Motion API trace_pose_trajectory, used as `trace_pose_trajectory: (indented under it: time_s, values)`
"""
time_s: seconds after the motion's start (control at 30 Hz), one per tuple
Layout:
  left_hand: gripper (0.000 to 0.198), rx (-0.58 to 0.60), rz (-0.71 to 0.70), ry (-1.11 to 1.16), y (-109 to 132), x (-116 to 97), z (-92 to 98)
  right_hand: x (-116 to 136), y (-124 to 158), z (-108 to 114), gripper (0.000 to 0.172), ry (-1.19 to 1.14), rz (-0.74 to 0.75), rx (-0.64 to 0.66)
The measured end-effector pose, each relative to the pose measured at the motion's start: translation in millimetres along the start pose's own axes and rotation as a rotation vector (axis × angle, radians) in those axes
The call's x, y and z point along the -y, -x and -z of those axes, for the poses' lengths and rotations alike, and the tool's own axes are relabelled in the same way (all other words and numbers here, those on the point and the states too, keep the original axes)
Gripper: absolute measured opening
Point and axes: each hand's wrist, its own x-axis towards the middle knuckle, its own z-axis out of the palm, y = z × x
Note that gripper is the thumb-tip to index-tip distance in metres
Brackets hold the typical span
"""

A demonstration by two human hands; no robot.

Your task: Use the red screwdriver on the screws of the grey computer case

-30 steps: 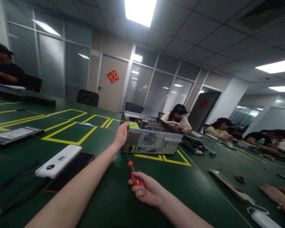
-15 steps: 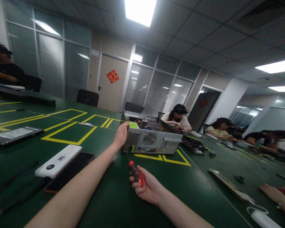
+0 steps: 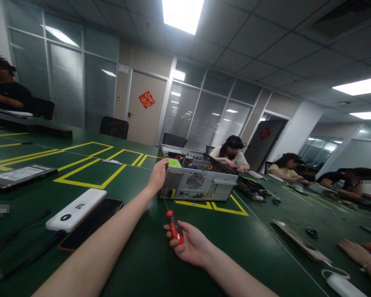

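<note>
A silver computer case [image 3: 198,185] lies on the table with its rear panel facing me and its top side uncovered, showing wires inside. At its left corner, my left hand [image 3: 157,177] grips the edge beside a power supply with a green label [image 3: 174,163]; some fingers are hidden behind the corner. My right hand [image 3: 190,243] is closed around the red and black handle of a screwdriver [image 3: 174,229]. The thin shaft points up and away to the lower left corner of the rear panel. Whether the tip sits in a screw is too small to tell.
Left of my arm lie a white power bank [image 3: 77,209] with a black cable, a dark phone [image 3: 92,222] and a hard drive [image 3: 21,175]. To the right are black parts [image 3: 253,189], a phone [image 3: 301,241] and a co-worker's hand [image 3: 354,251]. Several people sit around.
My right hand has shifted slightly left and turned the screwdriver handle, so more red shows. My left hand and the computer case have stayed put.
</note>
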Motion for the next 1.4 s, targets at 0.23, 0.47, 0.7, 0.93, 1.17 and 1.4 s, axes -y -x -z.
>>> trace_pose_trajectory:
  time_s: [0.23, 0.47, 0.7, 0.93, 1.17, 1.4]
  values:
    - [0.037, 0.005, 0.000, -0.002, -0.3, -0.4, 0.3, 2.6, 1.2, 0.0, 0.025, -0.005, -0.026, -0.083]
    - [0.037, 0.005, -0.009, -0.006, 0.0, 0.0, 0.1, 2.2, -1.4, 3.1, 0.036, 0.021, -0.058, 0.031]
    - [0.036, -0.001, -0.014, -0.013, 0.0, 0.6, -0.1, 3.0, 0.6, 2.6, 0.029, -0.001, -0.020, -0.010]
    - [0.037, 0.005, -0.002, -0.015, 0.2, -0.2, 0.6, 1.9, -0.2, 0.7, 0.033, 0.000, -0.006, -0.056]
    - [0.037, -0.003, -0.003, -0.007, -0.3, 1.0, 0.3, 1.6, -1.6, -0.5, 0.037, -0.013, 0.037, -0.048]
    - [0.038, 0.003, 0.003, -0.007, -0.3, 0.0, 0.7, 3.0, 1.3, -4.1, 0.014, 0.003, 0.108, -0.189]
